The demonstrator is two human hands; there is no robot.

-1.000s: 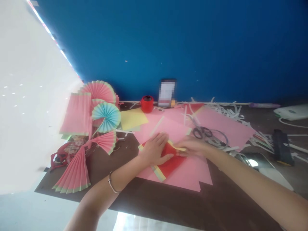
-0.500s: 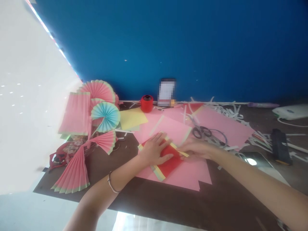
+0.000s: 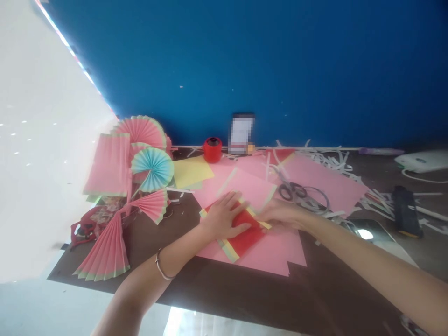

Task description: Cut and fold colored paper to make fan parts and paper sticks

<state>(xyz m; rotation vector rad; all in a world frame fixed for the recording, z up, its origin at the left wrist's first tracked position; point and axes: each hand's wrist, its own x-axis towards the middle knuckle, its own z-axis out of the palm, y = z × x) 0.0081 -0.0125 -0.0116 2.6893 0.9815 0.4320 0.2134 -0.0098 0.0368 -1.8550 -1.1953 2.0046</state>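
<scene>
A red sheet of paper [image 3: 248, 237] with yellow and pale green strips along its edges lies on top of pink paper sheets [image 3: 280, 249]. My left hand [image 3: 224, 218] rests flat across the red sheet, fingers spread, holding it down. At the sheet's right edge, my right hand [image 3: 280, 213] has its fingers closed on a narrow yellow paper strip [image 3: 265, 224]; its fingertips are partly hidden. Just beyond the right hand lie dark-handled scissors [image 3: 292, 190] among paper scraps.
Pleated pink paper fans [image 3: 108, 252] and a blue rosette [image 3: 152, 169] stand at the left. At the back are a red round container [image 3: 213, 150] and a yellow sheet [image 3: 192, 171]. White paper strips [image 3: 332, 158], a black object [image 3: 407, 212] and a phone-like slab [image 3: 383, 235] lie at right.
The view has shifted very slightly. Both hands stay at the red paper in nearly the same position, with no clear change in their hold.
</scene>
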